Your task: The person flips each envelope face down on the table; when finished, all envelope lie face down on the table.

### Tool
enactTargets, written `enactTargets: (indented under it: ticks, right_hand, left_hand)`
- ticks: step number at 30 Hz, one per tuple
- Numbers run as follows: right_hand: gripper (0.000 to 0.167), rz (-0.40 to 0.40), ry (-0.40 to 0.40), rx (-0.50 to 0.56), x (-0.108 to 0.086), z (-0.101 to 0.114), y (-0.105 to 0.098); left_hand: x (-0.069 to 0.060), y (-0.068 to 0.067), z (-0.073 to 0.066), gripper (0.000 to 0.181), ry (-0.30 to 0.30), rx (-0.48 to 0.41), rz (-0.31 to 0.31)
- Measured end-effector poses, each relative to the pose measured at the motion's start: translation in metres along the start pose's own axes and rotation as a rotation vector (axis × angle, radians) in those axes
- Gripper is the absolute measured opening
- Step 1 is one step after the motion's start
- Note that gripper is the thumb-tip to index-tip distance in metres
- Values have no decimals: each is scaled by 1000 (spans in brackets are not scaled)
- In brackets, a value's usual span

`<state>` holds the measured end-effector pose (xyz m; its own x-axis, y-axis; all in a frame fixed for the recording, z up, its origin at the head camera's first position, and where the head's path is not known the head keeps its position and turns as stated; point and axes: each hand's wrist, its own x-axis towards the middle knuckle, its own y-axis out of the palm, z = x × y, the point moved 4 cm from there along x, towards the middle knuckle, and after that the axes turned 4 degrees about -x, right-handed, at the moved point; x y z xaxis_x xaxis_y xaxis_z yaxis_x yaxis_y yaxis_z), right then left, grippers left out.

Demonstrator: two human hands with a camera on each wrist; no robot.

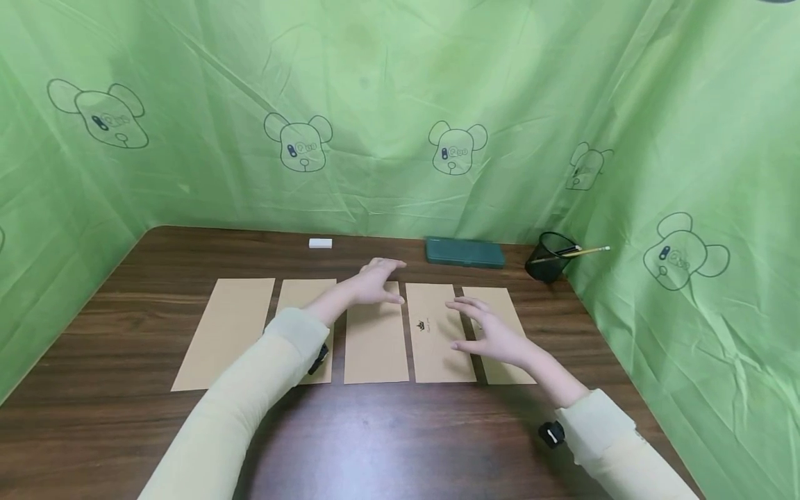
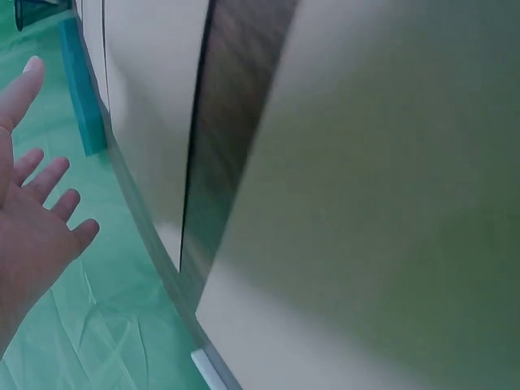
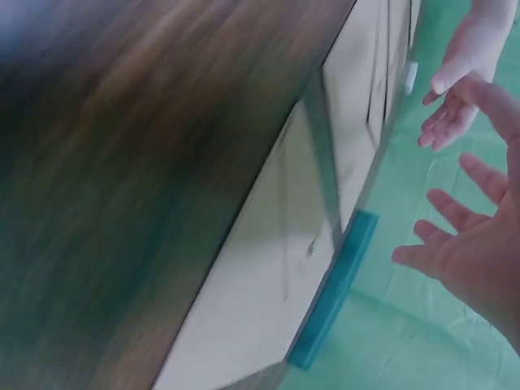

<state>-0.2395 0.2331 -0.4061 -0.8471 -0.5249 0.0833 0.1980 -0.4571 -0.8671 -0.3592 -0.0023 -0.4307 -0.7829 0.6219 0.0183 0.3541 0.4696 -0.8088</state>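
Several tan kraft-coloured rectangles, like thin notebooks or sheets, lie in a row with narrow gaps. My left hand [image 1: 375, 283] hangs over the far end of the middle rectangle [image 1: 375, 347], its fingers spread and holding nothing. To its right, my right hand [image 1: 490, 335] hovers with thumb and fingers apart, over the rightmost rectangle [image 1: 509, 368] and its neighbour [image 1: 437, 354], which carries a small dark crown-like print. The leftmost rectangle [image 1: 219, 340] is in full view, while the left forearm partly hides the second one [image 1: 306, 292]. Both wrist views show empty, spread fingers.
Along the back of the brown wooden table [image 1: 369, 430] are a small white block [image 1: 321, 244], a flat dark green case [image 1: 464, 253] and a black mesh pen cup [image 1: 542, 267] with a pencil [image 1: 590, 251]. Green cloth [image 1: 375, 194] surrounds the table's back and sides.
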Motion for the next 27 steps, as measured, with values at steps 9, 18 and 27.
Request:
enactTargets:
  ticks: [9, 18, 27]
  right_hand:
    - [79, 10, -62, -68, -16, -29, 9]
    - [84, 55, -97, -228, -24, -38, 25]
    - [74, 86, -91, -245, -23, -43, 29]
  left_hand:
    - [12, 21, -9, 87, 6, 18, 53]
    - [16, 35, -11, 88, -6, 76, 103]
    - [19, 36, -13, 75, 14, 98, 122]
